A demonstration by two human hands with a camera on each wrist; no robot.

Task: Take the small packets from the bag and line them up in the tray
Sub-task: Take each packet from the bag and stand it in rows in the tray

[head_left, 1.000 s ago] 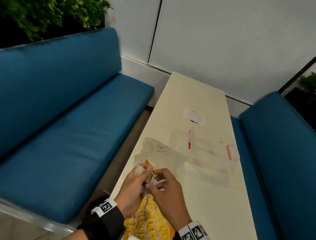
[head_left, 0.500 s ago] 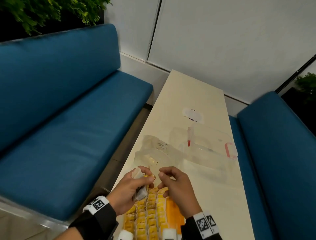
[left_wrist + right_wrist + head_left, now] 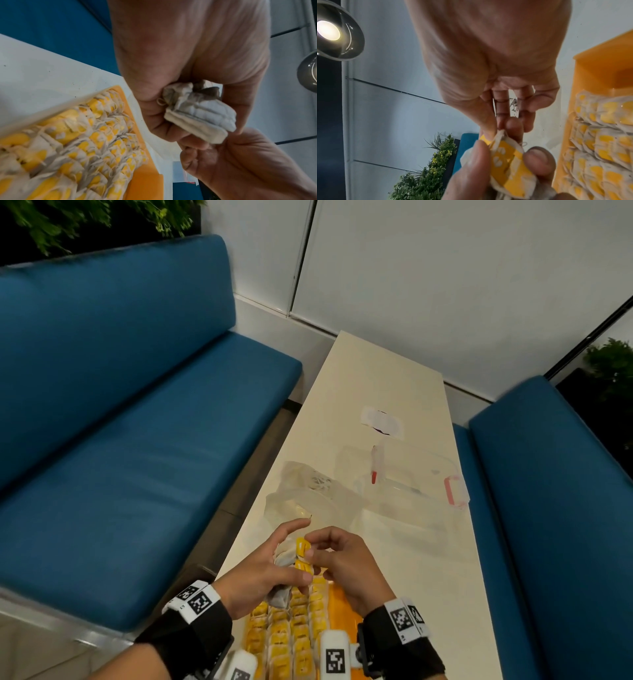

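My left hand [image 3: 270,573] grips a stack of small white packets [image 3: 199,115] with yellow tags, held over the near end of the table. My right hand [image 3: 329,556] pinches the yellow tag of the top packet [image 3: 301,546] between thumb and forefinger; the tag [image 3: 503,159] shows close up in the right wrist view. Below both hands lies the orange tray [image 3: 337,601], with several rows of packets [image 3: 291,631] lined up in it. The clear plastic bag [image 3: 308,494] lies crumpled just beyond the hands.
A clear box with pink clasps [image 3: 418,477] stands to the right of the bag. A white label [image 3: 382,421] lies farther up the cream table [image 3: 387,378]. Blue benches [image 3: 137,440] run along both sides.
Both hands drew back toward me from the bag and rose slightly over the tray. My right fingers went from hovering beside the stack to pinching the top packet's tag.
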